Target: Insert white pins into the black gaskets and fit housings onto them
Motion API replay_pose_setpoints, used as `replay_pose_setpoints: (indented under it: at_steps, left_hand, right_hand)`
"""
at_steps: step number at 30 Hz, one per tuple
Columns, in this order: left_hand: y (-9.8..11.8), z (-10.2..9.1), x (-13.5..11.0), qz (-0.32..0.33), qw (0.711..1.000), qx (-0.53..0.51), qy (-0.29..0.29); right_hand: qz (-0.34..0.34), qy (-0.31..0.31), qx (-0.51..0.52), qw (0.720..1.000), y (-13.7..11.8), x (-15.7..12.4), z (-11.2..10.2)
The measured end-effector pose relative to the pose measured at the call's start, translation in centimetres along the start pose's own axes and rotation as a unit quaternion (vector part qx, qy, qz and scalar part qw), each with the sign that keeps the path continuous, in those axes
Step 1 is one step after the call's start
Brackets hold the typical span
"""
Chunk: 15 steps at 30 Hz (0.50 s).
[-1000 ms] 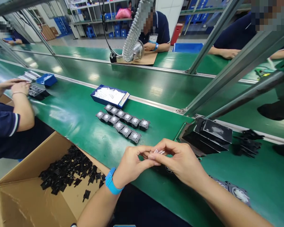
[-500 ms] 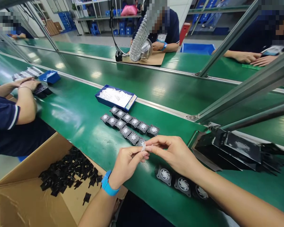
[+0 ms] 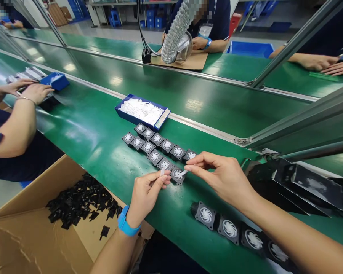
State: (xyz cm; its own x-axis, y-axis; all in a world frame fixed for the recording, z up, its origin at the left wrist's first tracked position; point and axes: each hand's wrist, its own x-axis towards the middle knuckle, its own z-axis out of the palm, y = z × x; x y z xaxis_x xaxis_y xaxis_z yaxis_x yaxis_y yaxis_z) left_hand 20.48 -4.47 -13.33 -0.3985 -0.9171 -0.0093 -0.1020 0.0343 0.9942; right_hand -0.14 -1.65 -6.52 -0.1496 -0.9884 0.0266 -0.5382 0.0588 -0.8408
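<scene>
My left hand (image 3: 146, 190), with a blue wristband, pinches a small white part (image 3: 162, 172) between thumb and forefinger. My right hand (image 3: 221, 176) pinches another small white part (image 3: 183, 172) and holds it just over the nearest fan of a double row of small black fans (image 3: 159, 151) with white impellers on the green belt (image 3: 97, 144). The two hands are a little apart. A second row of fans (image 3: 230, 228) lies under my right forearm. A blue tray of white parts (image 3: 143, 110) sits behind the fans.
An open cardboard box (image 3: 25, 236) with black plastic pieces (image 3: 80, 201) stands at lower left. A black chute (image 3: 297, 182) lies at right. A person's hands (image 3: 31, 89) work at left by a small blue box (image 3: 55, 80). Other people sit across, beside a silver duct hose (image 3: 177, 30).
My hands, joined on the white parts a second ago, have separated, each now pinching one. My right hand reached out over the nearest fan. The view tilted down, revealing the fan row near me.
</scene>
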Motion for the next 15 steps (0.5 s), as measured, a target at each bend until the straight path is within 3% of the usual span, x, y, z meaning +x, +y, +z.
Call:
replay_pose_setpoints:
  at_steps: [5, 8, 15]
  left_hand:
    - [0.4, 0.0, 0.8, 0.051, 0.994, 0.053, -0.083]
    - [0.8, 0.2, 1.1, 0.048, 0.99, 0.057, -0.116]
    - [0.8, 1.0, 0.0, 0.02, 0.999, -0.022, -0.026]
  right_hand:
    - [-0.021, -0.045, -0.007, 0.999, -0.7, -0.2, -0.2]
    - [-0.016, -0.062, 0.022, 0.998, -1.2, -0.2, 0.2]
    - [0.062, -0.089, 0.19, 0.976, -1.4, 0.0, 0.9]
